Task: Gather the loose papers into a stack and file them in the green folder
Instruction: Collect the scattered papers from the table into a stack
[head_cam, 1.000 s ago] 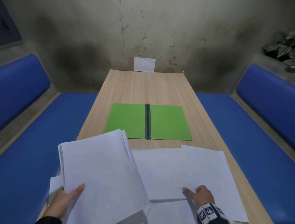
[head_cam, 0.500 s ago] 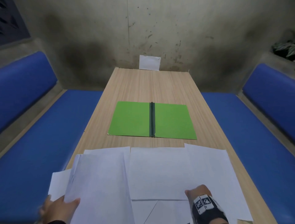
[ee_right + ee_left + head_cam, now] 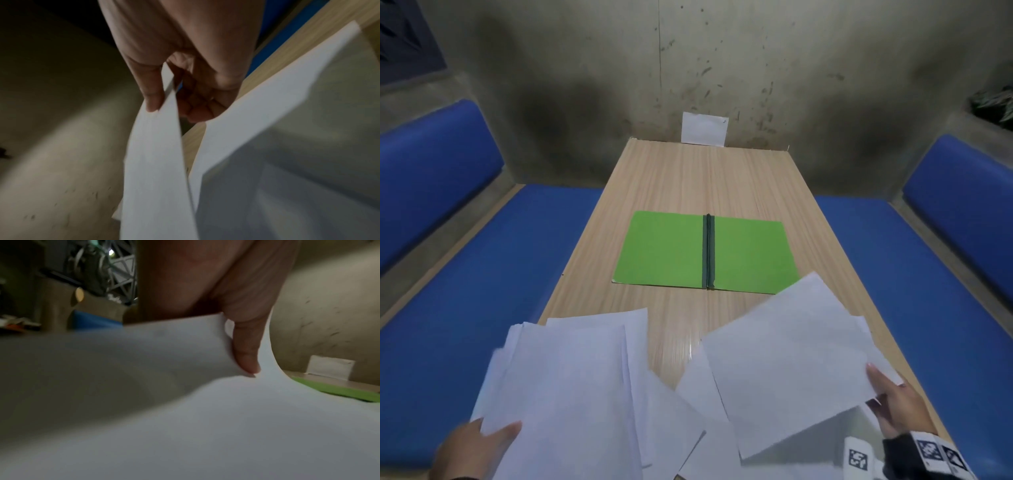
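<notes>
Lying open, green folder (image 3: pixel 664 253) unfilled; both grips clamped on papers (image 3: pixel 787 363).

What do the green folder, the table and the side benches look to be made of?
Green folder: probably matte card, thin and flat, with a darker spine strip.
Table: wood or wood-look laminate; pale grain lines, slight sheen.
Benches: blue padded covering, possibly vinyl; smooth and even, but too far to be sure.

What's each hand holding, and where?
Left hand holds the gathered paper stack at its near edge. Right hand pinches a lifted sheet at its right edge.
</notes>
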The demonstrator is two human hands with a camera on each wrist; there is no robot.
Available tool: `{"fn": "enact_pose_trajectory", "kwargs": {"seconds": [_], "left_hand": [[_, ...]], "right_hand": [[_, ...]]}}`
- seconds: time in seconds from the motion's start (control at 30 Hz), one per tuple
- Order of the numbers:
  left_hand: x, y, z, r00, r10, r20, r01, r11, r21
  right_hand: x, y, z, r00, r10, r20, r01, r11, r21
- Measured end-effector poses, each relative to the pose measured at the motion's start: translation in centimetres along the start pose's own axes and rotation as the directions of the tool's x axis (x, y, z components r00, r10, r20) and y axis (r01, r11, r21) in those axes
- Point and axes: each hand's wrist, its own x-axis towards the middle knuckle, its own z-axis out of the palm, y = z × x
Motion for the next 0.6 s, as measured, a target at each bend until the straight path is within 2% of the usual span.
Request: {"fn": "enact_pose_trajectory", "kwargs": {"seconds": [0.1, 0.13, 0.17, 0.23, 0.3, 0.37, 0.5, 0.6], "left_hand": [[-2.5, 2.4, -0.6, 0.982, 0.184, -0.035, -0.186, 0.979, -0.082], [-3.5, 3.2, -0.9, 0.966, 0.251, -0.051, -0.256, 0.962, -0.100], [-4.2, 3.9, -1.1, 0.942, 0.329, -0.062, -0.334, 0.937, -0.105], [-5.8, 5.4, -1.7, 0.909, 0.415, -0.040, -0.416, 0.893, -0.173], [-6.5, 6.7, -2.2, 0.876, 0.482, 0.012, -0.466, 0.852, -0.239], [-6.7, 7.7, -2.3, 0.852, 0.519, 0.067, -0.484, 0.830, -0.276], [-6.3, 9.4, -1.2, 0.843, 0.507, 0.181, -0.438, 0.841, -0.316], [-5.1, 9.8, 0.1, 0.844, 0.500, 0.195, -0.423, 0.844, -0.331]], "right_hand": [[1.2, 0.3, -1.5, 0.996, 0.071, -0.053, -0.073, 0.997, -0.037], [1.4, 0.4, -1.3, 0.994, 0.086, -0.066, -0.094, 0.988, -0.123], [1.3, 0.4, -0.9, 0.990, 0.110, -0.086, -0.129, 0.959, -0.253], [0.5, 0.2, 0.5, 0.989, 0.091, -0.114, -0.137, 0.844, -0.518], [0.2, 0.7, 1.8, 0.992, 0.053, -0.111, -0.113, 0.752, -0.650], [-0.3, 1.6, 3.1, 0.994, 0.066, -0.090, -0.110, 0.714, -0.691], [-1.2, 3.4, 5.1, 0.996, 0.078, 0.042, -0.020, 0.665, -0.746], [-1.9, 4.2, 6.5, 0.988, 0.064, 0.140, 0.084, 0.536, -0.840]]}}
